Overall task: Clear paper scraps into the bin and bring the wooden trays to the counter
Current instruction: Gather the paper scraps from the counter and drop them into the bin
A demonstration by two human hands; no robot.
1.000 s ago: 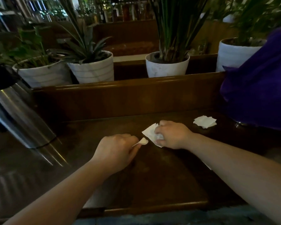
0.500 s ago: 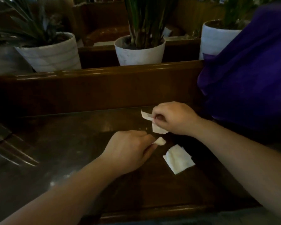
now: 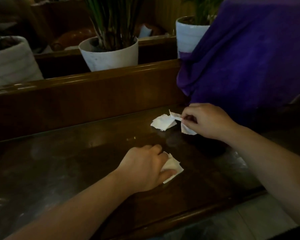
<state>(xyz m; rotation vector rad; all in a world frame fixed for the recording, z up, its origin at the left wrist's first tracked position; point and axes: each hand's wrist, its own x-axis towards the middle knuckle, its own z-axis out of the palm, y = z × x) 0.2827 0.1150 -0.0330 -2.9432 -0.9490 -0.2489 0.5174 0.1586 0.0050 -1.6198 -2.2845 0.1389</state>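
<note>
Scraps under left hand; right hand seemingly pinches another.

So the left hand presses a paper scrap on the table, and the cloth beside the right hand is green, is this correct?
Only the colour is wrong. The head view shows the cloth beside the right hand is purple. The left hand does press a paper scrap on the table.

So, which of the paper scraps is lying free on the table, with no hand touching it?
The far scrap, just left of the right hand. That hand pinches another piece; the left hand presses the near one.
</note>
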